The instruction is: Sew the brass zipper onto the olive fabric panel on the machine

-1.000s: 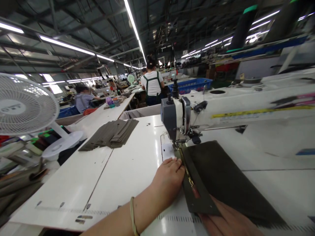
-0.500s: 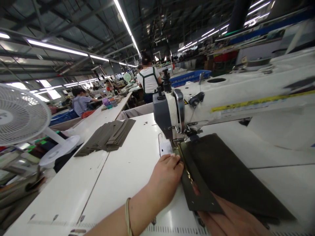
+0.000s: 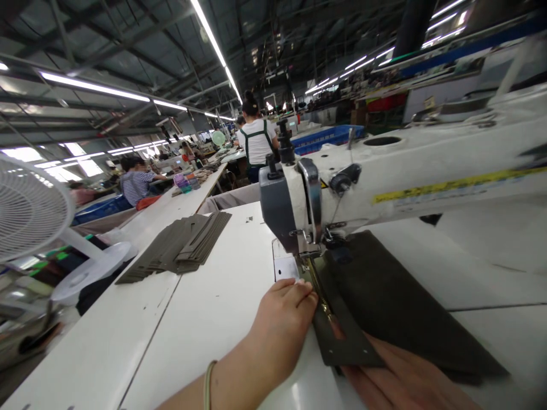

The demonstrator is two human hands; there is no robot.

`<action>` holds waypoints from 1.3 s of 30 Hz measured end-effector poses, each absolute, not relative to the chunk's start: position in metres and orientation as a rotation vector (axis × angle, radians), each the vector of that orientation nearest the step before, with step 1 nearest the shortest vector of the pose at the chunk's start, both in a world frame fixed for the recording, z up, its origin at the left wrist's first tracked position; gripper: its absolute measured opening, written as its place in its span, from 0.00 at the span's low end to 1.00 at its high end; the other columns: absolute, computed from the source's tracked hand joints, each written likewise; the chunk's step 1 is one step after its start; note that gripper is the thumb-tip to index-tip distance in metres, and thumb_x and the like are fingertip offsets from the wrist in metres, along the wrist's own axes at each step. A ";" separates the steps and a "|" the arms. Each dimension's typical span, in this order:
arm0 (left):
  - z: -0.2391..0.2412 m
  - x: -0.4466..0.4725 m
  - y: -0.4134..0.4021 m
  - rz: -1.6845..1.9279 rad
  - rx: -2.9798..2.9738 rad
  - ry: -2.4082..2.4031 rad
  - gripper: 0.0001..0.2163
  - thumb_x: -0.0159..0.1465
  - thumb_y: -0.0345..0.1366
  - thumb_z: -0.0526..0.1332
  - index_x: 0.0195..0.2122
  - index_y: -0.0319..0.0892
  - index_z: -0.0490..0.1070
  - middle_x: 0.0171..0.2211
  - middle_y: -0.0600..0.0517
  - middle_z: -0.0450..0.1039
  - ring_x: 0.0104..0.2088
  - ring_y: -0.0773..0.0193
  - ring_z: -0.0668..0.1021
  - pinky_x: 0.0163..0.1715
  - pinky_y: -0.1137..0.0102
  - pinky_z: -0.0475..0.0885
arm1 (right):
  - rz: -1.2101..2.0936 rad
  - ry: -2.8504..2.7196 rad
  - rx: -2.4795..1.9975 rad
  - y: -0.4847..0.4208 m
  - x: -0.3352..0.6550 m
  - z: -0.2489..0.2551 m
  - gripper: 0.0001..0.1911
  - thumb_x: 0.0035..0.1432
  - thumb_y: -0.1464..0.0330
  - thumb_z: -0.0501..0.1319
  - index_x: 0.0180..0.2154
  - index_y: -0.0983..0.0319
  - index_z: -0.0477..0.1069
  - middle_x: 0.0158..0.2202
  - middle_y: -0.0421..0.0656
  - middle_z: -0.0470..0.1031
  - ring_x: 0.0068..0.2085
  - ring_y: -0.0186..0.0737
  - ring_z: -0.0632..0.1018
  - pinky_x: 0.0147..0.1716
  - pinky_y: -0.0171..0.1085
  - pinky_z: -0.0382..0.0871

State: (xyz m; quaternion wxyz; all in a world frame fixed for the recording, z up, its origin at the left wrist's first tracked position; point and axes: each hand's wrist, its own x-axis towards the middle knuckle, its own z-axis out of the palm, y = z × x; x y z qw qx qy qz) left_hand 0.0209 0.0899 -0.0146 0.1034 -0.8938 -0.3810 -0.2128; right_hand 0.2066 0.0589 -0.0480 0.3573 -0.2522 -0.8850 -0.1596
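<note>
A dark olive fabric panel [image 3: 342,348] with a gold-toothed zipper [image 3: 323,304] runs under the presser foot [image 3: 308,254] of a white sewing machine [image 3: 444,154]. The zipper has a brownish pull tab [image 3: 337,328]. My left hand [image 3: 287,319] grips the panel's left edge close to the foot, fingers bunched together. At the near right corner of the panel, my right hand [image 3: 401,376] holds it, with the fingertips hidden by the fabric. A larger dark fabric piece [image 3: 401,296] lies to the right, partly beneath the machine arm.
Left of the machine, a fanned stack of olive fabric pieces [image 3: 177,245] lies on the white table [image 3: 213,313]. A white fan [image 3: 29,210] stands at far left. Co-workers [image 3: 256,139] sit farther back, near a blue bin [image 3: 329,138].
The camera view has shifted slightly. Both hands keep their hold on the panel, which sits almost the same under the foot.
</note>
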 end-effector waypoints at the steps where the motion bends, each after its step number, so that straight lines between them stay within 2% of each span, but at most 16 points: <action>1: -0.015 0.021 0.091 -0.620 -2.643 -1.137 0.08 0.66 0.29 0.52 0.41 0.35 0.70 0.42 0.45 0.74 0.41 0.61 0.77 0.47 0.63 0.72 | -0.416 -2.294 -0.634 0.061 0.207 -0.047 0.19 0.54 0.82 0.49 0.42 0.65 0.72 0.43 0.48 0.76 0.43 0.39 0.76 0.47 0.36 0.69; 8: -0.014 0.023 0.095 -0.650 -2.659 -1.154 0.09 0.66 0.30 0.52 0.42 0.35 0.69 0.42 0.45 0.74 0.42 0.62 0.76 0.46 0.65 0.72 | -0.417 -2.344 -0.568 0.075 0.210 -0.043 0.19 0.56 0.81 0.47 0.42 0.66 0.73 0.43 0.50 0.76 0.43 0.40 0.76 0.45 0.37 0.71; 16: -0.013 0.022 0.101 -0.693 -2.696 -1.209 0.07 0.63 0.29 0.55 0.41 0.35 0.69 0.40 0.45 0.74 0.41 0.61 0.76 0.45 0.64 0.73 | -0.375 -2.293 -0.520 0.091 0.202 -0.033 0.22 0.59 0.80 0.43 0.34 0.65 0.75 0.34 0.47 0.77 0.37 0.40 0.77 0.38 0.36 0.74; 20: -0.016 0.021 0.104 -0.782 -2.712 -1.247 0.07 0.62 0.27 0.54 0.39 0.37 0.70 0.37 0.46 0.74 0.39 0.61 0.76 0.43 0.65 0.73 | -0.353 -2.292 -0.506 0.099 0.200 -0.037 0.21 0.59 0.80 0.44 0.35 0.65 0.75 0.31 0.47 0.76 0.36 0.40 0.76 0.37 0.37 0.74; 27: -0.022 0.022 0.109 -0.840 -2.676 -1.468 0.08 0.61 0.26 0.54 0.38 0.39 0.71 0.35 0.47 0.71 0.36 0.59 0.74 0.38 0.64 0.74 | -0.312 -2.313 -0.499 0.111 0.197 -0.042 0.18 0.59 0.79 0.45 0.37 0.68 0.74 0.35 0.48 0.76 0.37 0.41 0.76 0.38 0.38 0.74; 30: -0.023 0.022 0.108 -0.776 -2.702 -1.532 0.10 0.60 0.25 0.54 0.40 0.40 0.70 0.37 0.47 0.70 0.39 0.58 0.74 0.40 0.63 0.74 | -0.284 -2.313 -0.503 0.112 0.198 -0.039 0.17 0.59 0.79 0.46 0.35 0.68 0.73 0.32 0.47 0.76 0.34 0.39 0.76 0.36 0.36 0.74; 34: -0.022 0.022 0.103 -0.735 -2.758 -1.539 0.14 0.55 0.23 0.54 0.42 0.40 0.67 0.41 0.46 0.68 0.43 0.58 0.72 0.45 0.63 0.72 | -0.124 -2.330 -0.522 0.111 0.203 -0.032 0.16 0.61 0.77 0.46 0.38 0.66 0.72 0.33 0.45 0.76 0.38 0.36 0.76 0.40 0.34 0.72; 36: -0.020 0.022 0.100 -0.720 -2.758 -1.526 0.16 0.53 0.23 0.54 0.44 0.38 0.66 0.42 0.44 0.67 0.45 0.56 0.71 0.48 0.61 0.70 | -0.084 -2.334 -0.585 0.113 0.205 -0.030 0.16 0.61 0.76 0.46 0.37 0.64 0.72 0.34 0.45 0.75 0.38 0.37 0.76 0.40 0.35 0.72; 39: -0.014 0.024 0.094 -0.681 -2.736 -1.573 0.12 0.56 0.27 0.54 0.42 0.37 0.67 0.41 0.44 0.68 0.45 0.56 0.71 0.51 0.59 0.67 | -0.034 -2.366 -0.826 0.125 0.203 -0.024 0.10 0.59 0.73 0.51 0.35 0.64 0.71 0.34 0.47 0.74 0.36 0.41 0.75 0.36 0.40 0.71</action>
